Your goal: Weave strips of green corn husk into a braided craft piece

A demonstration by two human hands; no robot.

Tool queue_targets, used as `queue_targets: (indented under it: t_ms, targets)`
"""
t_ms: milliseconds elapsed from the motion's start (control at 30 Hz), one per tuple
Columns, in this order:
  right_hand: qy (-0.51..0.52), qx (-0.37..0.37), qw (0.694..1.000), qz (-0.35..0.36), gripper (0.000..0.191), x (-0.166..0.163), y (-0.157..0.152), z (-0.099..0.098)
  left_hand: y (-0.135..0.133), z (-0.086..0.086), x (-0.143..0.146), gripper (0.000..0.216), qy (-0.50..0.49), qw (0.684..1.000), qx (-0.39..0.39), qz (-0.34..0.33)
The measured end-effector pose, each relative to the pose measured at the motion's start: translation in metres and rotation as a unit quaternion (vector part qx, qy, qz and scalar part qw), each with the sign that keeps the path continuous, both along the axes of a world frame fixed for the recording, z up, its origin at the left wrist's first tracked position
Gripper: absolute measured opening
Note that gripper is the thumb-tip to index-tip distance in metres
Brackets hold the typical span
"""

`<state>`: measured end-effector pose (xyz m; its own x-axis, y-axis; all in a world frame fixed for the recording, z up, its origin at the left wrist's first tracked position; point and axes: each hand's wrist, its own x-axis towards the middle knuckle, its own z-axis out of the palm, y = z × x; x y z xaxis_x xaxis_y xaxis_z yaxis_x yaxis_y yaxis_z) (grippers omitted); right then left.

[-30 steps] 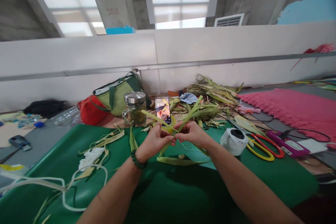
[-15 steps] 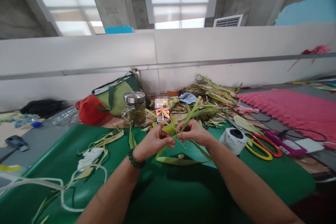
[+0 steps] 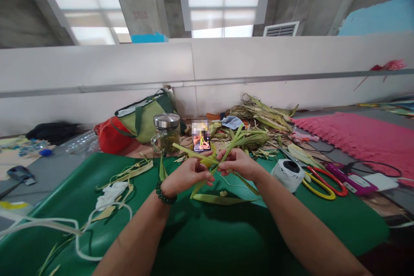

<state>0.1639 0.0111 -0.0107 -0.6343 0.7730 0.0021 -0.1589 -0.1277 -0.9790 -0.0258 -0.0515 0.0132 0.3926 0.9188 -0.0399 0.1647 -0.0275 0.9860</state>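
Both my hands meet above a green mat (image 3: 200,233) and pinch crossed green leaf strips (image 3: 207,161). My left hand (image 3: 186,174), with a dark bead bracelet on its wrist, is closed on the strips from the left. My right hand (image 3: 237,163) is closed on them from the right. Strip ends stick up and to the sides, and longer ends hang down to the mat. A loose leaf strip (image 3: 223,199) lies on the mat just under the hands. A phone (image 3: 201,140) stands upright right behind them, its screen lit.
A lidded glass jar (image 3: 166,133) and a green bag (image 3: 142,116) stand at the back left. A leaf pile (image 3: 258,123) lies behind. A white tape roll (image 3: 287,173), scissors (image 3: 323,181) and a pink mat (image 3: 362,136) are to the right. White cord (image 3: 77,228) lies on the left.
The hands stayed together on the strips and shifted slightly. The left strip end has swung lower and further left. The view has shifted slightly.
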Motion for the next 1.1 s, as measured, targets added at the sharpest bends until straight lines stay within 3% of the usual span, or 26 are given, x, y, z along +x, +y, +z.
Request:
queue_targets:
  t_ms: [200, 467, 700, 867, 1100]
  targets:
    - [-0.018, 0.040, 0.998, 0.037, 0.038, 0.001, 0.001, 0.000, 0.005, -0.006, 0.007, 0.056, -0.042, 0.997, 0.038, 0.050]
    - [-0.045, 0.128, 0.989, -0.063, 0.032, -0.005, -0.003, -0.001, 0.008, -0.010, 0.015, 0.031, -0.051, 0.990, 0.009, 0.130]
    - [-0.084, 0.276, 0.939, -0.186, 0.027, -0.009, -0.005, -0.001, 0.002, -0.003, 0.019, 0.036, -0.091, 0.987, -0.059, 0.117]
    - [-0.056, 0.273, 0.939, -0.201, 0.025, -0.012, -0.012, -0.002, 0.003, -0.007, 0.024, 0.025, -0.073, 0.984, -0.016, 0.159]
    - [-0.037, 0.226, 0.954, -0.192, 0.028, -0.011, -0.010, 0.000, 0.003, -0.005, 0.019, 0.026, -0.059, 0.986, -0.041, 0.150]
